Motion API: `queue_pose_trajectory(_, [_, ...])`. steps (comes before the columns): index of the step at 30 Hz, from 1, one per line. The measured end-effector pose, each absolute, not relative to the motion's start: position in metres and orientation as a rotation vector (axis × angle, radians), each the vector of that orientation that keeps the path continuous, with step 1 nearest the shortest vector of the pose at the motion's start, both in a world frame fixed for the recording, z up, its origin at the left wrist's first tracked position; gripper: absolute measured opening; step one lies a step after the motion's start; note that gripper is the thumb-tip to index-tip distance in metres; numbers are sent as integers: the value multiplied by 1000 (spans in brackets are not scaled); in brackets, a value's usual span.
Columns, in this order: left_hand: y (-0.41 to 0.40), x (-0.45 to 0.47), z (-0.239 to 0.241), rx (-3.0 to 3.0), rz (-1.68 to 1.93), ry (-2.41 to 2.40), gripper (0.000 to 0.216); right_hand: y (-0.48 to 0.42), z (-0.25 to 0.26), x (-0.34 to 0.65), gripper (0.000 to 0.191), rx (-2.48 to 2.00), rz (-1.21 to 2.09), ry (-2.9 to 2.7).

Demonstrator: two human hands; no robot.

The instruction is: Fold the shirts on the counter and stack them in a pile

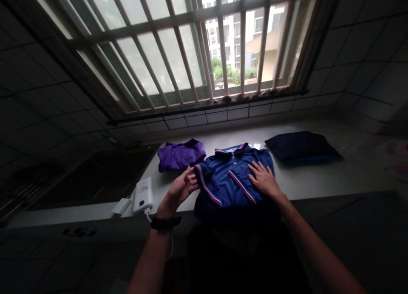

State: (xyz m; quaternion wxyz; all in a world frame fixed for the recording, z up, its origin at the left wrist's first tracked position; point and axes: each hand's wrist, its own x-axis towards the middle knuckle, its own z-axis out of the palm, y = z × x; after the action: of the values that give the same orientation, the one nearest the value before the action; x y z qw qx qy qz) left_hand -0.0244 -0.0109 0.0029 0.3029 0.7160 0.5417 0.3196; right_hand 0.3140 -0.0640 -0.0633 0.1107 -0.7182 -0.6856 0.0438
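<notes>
A dark blue polo shirt [219, 179] lies on the counter with its buttoned collar toward the window. Both sleeves, edged in white and red stripes, are turned in across its front, and its lower part hangs over the counter's front edge. My left hand [183, 187], a black band on its wrist, is at the shirt's left side with thumb and fingers at the sleeve edge, which looks slightly blurred. My right hand [264, 180] rests flat on the shirt's right side, fingers spread. Just beyond my left hand sits a bundled purple garment [181, 154].
A dark folded cloth [302, 147] lies at the right on the pale counter [299, 187]. To the left are a white power bank [143, 195] with a cable, a small white block [121, 206] and a dark sink [95, 179]. A barred window [197, 43] stands behind.
</notes>
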Motion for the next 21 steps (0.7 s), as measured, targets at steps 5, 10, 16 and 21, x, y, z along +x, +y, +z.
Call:
queue_pose_trajectory(5, [-45,29,-16,2168,591,1145,46,-64,-63,313,54,-2098,137,-1993])
queue_pose_trajectory(10, [-62,51,-45,2580,236,1354,53,-63,-63,313,55,-2103,134,-1992])
queue_pose_trajectory(16, [-48,73,-50,2628,215,1745,52,-64,-60,305,56,-2155,106,-1960])
queue_pose_trajectory(21, [-36,77,-25,2662,157,1771,41,-65,-47,285,58,-2291,34,-1904])
